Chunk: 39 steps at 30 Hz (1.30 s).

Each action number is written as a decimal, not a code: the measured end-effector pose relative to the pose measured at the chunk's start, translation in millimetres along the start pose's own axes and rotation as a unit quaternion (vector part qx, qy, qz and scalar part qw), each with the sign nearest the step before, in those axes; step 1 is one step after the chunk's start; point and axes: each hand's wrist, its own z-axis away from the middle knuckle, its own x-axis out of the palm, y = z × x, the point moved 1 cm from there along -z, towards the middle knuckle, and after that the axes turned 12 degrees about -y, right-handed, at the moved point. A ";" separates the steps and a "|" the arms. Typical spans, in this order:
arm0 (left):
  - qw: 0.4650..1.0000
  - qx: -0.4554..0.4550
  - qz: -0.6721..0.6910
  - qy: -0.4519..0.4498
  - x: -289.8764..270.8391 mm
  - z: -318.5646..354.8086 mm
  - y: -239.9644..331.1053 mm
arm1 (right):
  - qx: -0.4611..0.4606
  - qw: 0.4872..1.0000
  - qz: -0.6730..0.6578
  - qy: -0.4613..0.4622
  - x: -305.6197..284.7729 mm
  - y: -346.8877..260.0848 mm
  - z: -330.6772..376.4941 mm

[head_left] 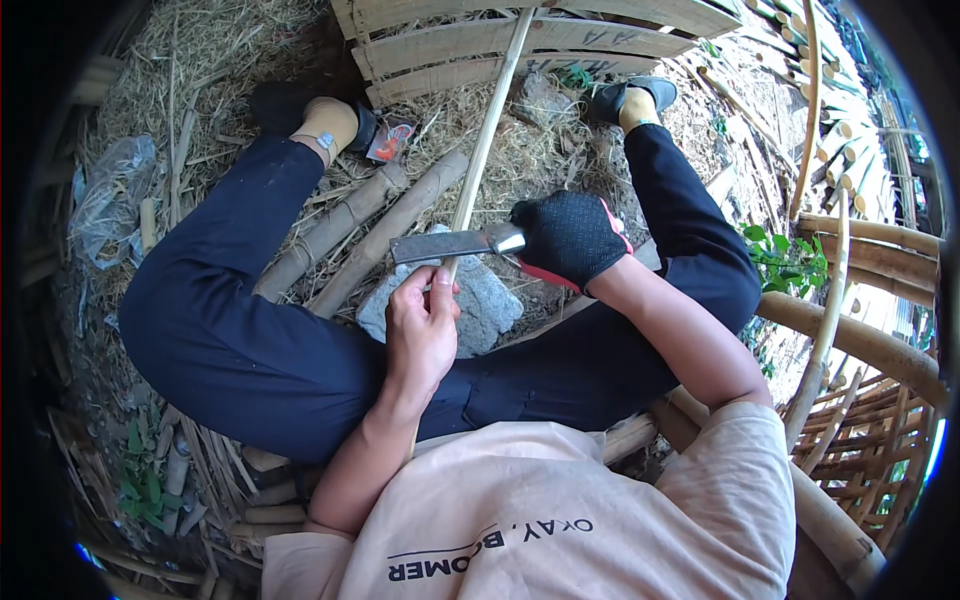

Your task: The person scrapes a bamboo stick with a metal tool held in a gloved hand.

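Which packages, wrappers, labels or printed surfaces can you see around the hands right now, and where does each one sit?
Small red and orange printed wrapper: crumpled flat on the straw by the left foot, above the bamboo poles.
Clear crumpled plastic bag: on the ground at far left, translucent grey, no print legible.
Dark hand-marked lettering on a pale bamboo slat panel: top centre.
Dark printed lettering on the beige shirt: bottom centre.
No signs or screens.

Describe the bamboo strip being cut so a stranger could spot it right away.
Start at the grey stone on the straw between the person's knees. The bamboo strip rises from the left hand there, passing under the cleaver in the gloved right hand. Unlike the thick poles beside it, it's thin and pale.
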 end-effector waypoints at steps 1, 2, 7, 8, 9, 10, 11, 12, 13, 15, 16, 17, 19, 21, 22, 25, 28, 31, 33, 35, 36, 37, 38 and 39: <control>1.000 0.008 -0.015 0.007 -0.4 -0.4 -0.8 | -0.001 1.000 0.002 0.005 -0.3 0.9 -1.7; 1.000 0.008 -0.012 0.003 -1.1 -0.2 -1.1 | 0.010 1.000 -0.008 0.015 -1.9 2.6 -3.3; 0.999 -0.001 0.037 -0.013 1.7 1.3 2.1 | 0.047 0.996 0.006 0.077 -14.7 38.6 -11.2; 0.999 0.000 0.037 -0.012 2.4 1.4 3.5 | 0.061 0.994 0.017 0.087 -12.2 42.4 -11.4; 0.999 0.000 0.037 -0.011 2.4 1.3 4.4 | 0.065 0.994 0.016 0.089 -12.0 41.5 -12.1; 0.999 0.000 0.037 -0.010 2.1 1.0 4.7 | 0.070 0.993 0.015 0.090 -11.7 39.9 -12.6; 0.999 0.000 0.045 -0.011 1.4 0.3 4.5 | 0.075 0.993 0.014 0.092 -11.7 38.6 -12.9; 0.998 -0.001 0.054 -0.012 0.3 0.5 3.7 | 0.079 0.993 0.016 0.088 -12.6 37.0 -12.0; 0.998 -0.003 0.062 -0.013 -0.5 0.8 3.0 | 0.083 0.993 0.018 0.084 -15.2 34.8 -10.6; 0.998 -0.001 0.065 -0.013 -1.0 1.5 4.6 | 0.096 0.991 0.018 0.086 -19.1 32.1 -9.5; 0.998 0.000 0.067 -0.012 -1.1 1.6 5.7 | 0.105 0.990 0.017 0.091 -21.1 31.4 -9.5; 0.997 0.002 0.070 -0.014 -0.5 1.9 4.5 | 0.113 0.989 0.016 0.095 -22.8 30.9 -9.8; 0.997 0.008 0.073 -0.019 1.7 2.8 1.0 | 0.135 0.981 -0.042 0.134 -19.5 65.8 -20.1; 0.995 -0.007 0.091 -0.031 0.2 4.4 5.6 | 0.158 0.979 -0.019 0.128 -27.3 92.6 -18.7; 0.994 -0.014 0.102 -0.034 0.0 5.5 7.0 | 0.153 0.979 -0.017 0.133 -29.1 97.0 -14.7; 0.992 -0.009 0.118 -0.038 0.6 4.1 3.7 | 0.120 0.975 -0.097 0.163 -18.1 86.4 -11.8; 0.988 -0.023 0.138 -0.056 -0.5 4.3 5.5 | 0.057 0.990 -0.089 0.093 -15.4 48.8 1.5; 0.973 -0.061 0.209 -0.080 -4.6 6.8 14.0 | -0.018 0.995 -0.077 0.057 -7.8 16.5 10.2; 0.966 -0.089 0.228 -0.084 -5.1 8.0 20.1 | -0.053 0.995 -0.075 0.047 3.0 12.0 9.4; 0.963 -0.100 0.235 -0.089 -3.9 6.9 21.2 | -0.071 0.995 -0.061 0.035 10.6 12.2 8.4; 0.964 -0.097 0.231 -0.089 -3.9 6.7 19.5 | -0.072 0.994 -0.074 0.024 9.0 11.3 8.0; 0.965 -0.095 0.227 -0.090 -3.6 6.3 17.7 | -0.064 0.996 -0.060 0.020 7.3 10.0 7.6; 0.969 -0.083 0.217 -0.084 -3.0 5.6 15.3 | -0.055 0.997 -0.045 0.016 5.8 8.4 6.9; 0.972 -0.070 0.208 -0.081 -1.4 4.5 12.3 | -0.044 0.999 -0.031 0.012 5.3 8.0 6.8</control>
